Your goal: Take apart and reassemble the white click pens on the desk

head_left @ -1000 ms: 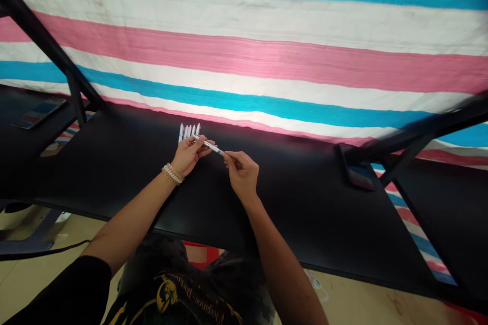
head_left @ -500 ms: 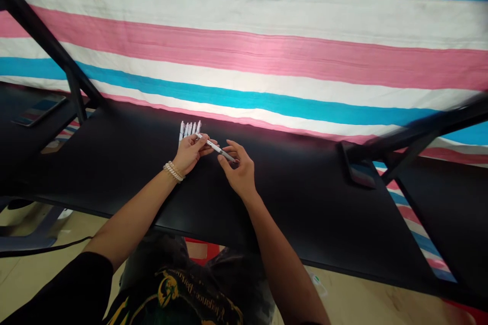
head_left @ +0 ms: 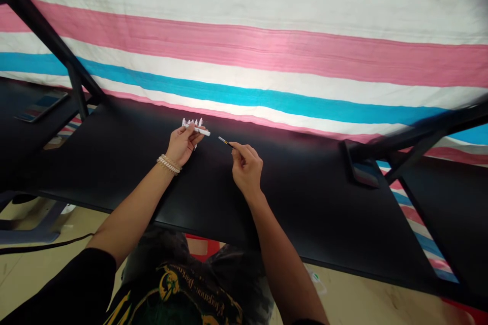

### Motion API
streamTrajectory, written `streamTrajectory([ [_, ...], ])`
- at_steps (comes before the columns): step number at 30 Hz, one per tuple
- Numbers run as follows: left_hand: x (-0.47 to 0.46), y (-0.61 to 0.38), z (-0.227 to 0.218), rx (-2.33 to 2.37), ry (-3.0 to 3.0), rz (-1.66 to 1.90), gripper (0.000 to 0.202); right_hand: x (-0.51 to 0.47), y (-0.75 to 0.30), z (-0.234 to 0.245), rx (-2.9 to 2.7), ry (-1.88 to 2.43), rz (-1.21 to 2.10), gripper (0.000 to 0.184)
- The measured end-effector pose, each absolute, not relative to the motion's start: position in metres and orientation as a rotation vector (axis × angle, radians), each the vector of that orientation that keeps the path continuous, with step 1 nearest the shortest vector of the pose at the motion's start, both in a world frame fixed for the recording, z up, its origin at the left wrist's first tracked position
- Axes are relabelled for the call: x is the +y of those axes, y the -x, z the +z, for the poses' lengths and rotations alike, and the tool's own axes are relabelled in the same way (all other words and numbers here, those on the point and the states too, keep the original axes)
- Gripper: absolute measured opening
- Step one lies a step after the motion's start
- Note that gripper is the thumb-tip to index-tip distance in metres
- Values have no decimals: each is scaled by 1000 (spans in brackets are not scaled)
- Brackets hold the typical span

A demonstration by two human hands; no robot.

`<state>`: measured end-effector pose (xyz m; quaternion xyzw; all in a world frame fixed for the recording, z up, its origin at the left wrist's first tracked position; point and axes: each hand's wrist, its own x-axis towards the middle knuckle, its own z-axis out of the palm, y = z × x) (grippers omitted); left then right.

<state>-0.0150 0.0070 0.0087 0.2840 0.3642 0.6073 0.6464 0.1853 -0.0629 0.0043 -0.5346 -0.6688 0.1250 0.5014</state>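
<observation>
My left hand is closed round a white pen barrel, which points right over the black table. Just behind this hand a row of several white pens lies on the table; my fingers hide most of their length. To the right, my right hand pinches a thin pen refill, with a pale end and a dark part near the fingers. Its pale end faces the barrel's open end across a small gap. Whether the fingers also cover the pen's grey front piece cannot be seen.
The black table runs across the view. A striped tarp hangs behind it. Black slanted supports stand at the left and right. Part of a red stool shows below the table edge.
The pen, whole before between both hands, is now apart. My right hand has drawn away to the right with the refill, while my left hand keeps the barrel and has shifted slightly left.
</observation>
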Motion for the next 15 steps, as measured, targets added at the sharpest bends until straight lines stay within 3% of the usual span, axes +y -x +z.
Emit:
streamTrajectory([
  [15, -5, -1, 6, 835, -752, 1263, 28, -64, -180, 1, -1734, 1288, 264, 26],
])
